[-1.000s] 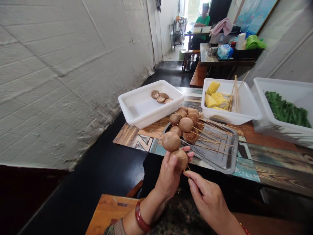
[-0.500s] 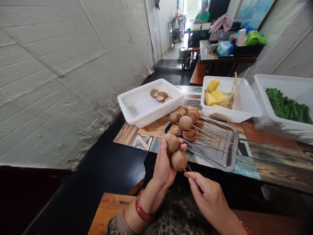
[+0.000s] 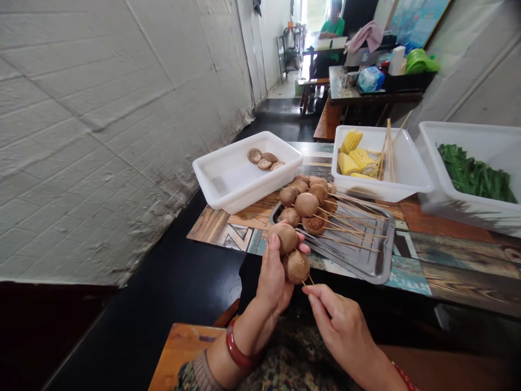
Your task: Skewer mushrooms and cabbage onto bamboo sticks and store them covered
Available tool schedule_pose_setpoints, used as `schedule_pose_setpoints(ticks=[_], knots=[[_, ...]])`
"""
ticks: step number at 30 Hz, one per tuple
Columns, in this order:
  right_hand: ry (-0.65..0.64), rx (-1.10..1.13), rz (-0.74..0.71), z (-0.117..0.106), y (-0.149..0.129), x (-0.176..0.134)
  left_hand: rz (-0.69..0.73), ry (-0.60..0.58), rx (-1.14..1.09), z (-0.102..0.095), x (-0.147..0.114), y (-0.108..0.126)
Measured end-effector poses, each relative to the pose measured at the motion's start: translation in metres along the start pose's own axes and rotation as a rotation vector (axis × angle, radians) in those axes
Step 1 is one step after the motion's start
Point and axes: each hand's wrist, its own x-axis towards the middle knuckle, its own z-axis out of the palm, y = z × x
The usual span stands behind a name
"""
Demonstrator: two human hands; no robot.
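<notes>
Two brown mushroom caps (image 3: 297, 266) rest in my left hand (image 3: 272, 277), its fingers curled round them from the left and behind. Thin wooden skewers (image 3: 307, 281) come out of the lower cap toward me. My right hand (image 3: 342, 320) pinches the skewers' near end between thumb and fingertips. Just beyond my hands, a metal tray (image 3: 382, 266) bears a pile of skewered mushrooms (image 3: 307, 205), caps at the left and bare sticks pointing right. Further back, a white tub (image 3: 220, 190) contains several loose mushroom caps (image 3: 264, 159).
A white tub (image 3: 411, 187) of corn pieces (image 3: 360, 160) and upright sticks stands behind the metal tray. Right of it is a larger tub (image 3: 456, 201) with green leaves (image 3: 476, 174). A wooden stool (image 3: 183, 347) is at lower left. A person in green (image 3: 334, 27) sits far back.
The view has shifted slightly, so the tubs and tray appear a little further left. Both hands keep the same hold on the mushrooms and skewers.
</notes>
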Motion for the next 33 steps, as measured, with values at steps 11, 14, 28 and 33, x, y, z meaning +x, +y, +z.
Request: schedule_pose_setpoints(ticks=[11,14,28,33], knots=[[-0.013,0.036,0.046,0.002,0.001,0.009,-0.062,0.014,-0.067,-0.003,0.004,0.0],[-0.005,0.062,0.042,-0.001,0.001,0.009,-0.08,0.003,-0.076,-0.007,0.006,-0.004],[-0.034,-0.045,-0.053,-0.009,0.006,-0.004,-0.1,0.044,-0.155,-0.009,0.012,0.001],[0.013,-0.059,-0.088,-0.006,0.005,-0.001,-0.154,0.029,-0.201,-0.007,0.008,-0.001]])
